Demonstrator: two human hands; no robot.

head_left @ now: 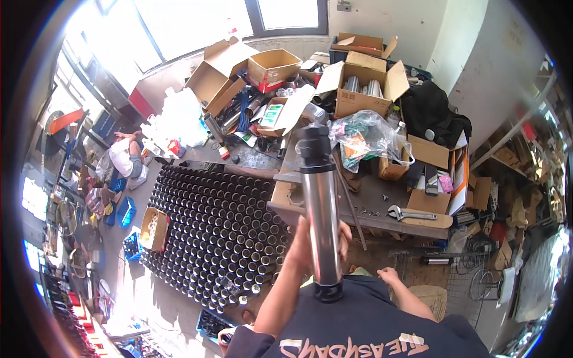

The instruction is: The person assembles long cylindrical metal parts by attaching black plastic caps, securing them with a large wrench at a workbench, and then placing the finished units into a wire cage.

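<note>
A long shiny metal cylinder with black fittings at both ends stands nearly upright in front of my chest. My left hand is wrapped around its middle, and the fingertips show on its right side. The cylinder's far black end overlaps the edge of the workbench in view. To the right, my right hand is held apart from the cylinder, its fingers curled closed and no object showing in them. Left of the cylinder, many dark tubes with round open ends stand packed in rows.
The cluttered workbench bears an adjustable wrench, a carton of metal cylinders, plastic bags and a black bag. A small cardboard box sits by the tube rows. Another person crouches at far left.
</note>
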